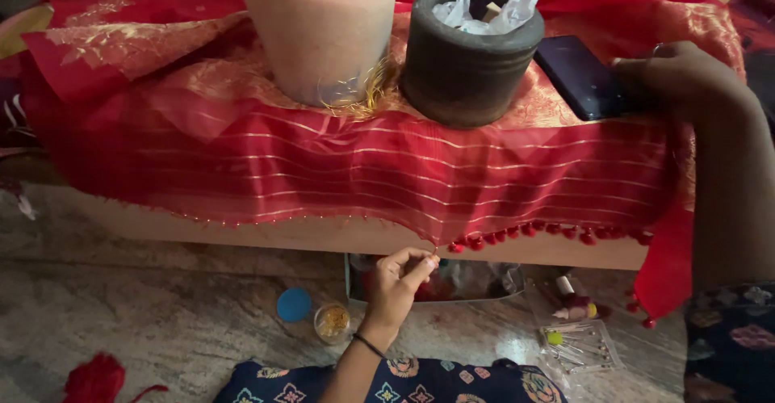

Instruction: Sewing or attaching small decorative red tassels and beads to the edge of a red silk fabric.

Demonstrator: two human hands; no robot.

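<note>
Left hand (401,278): fingers pinched at red cloth (387,169) hem, tassel-fixing under way. Right hand (682,76): flat, steadying cloth on bench (266,232); next needs fine thread grip.

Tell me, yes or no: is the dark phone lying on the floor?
No. The dark phone lies up on the red cloth over the raised platform, beside the grey stone mortar.

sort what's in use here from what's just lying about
In use: left hand pinching at the hem; red gold-striped cloth with red bead tassels; right hand resting on cloth.
Lying about: dark stone mortar, black phone, blue round lid, small open jar, clear needle packet.
</note>
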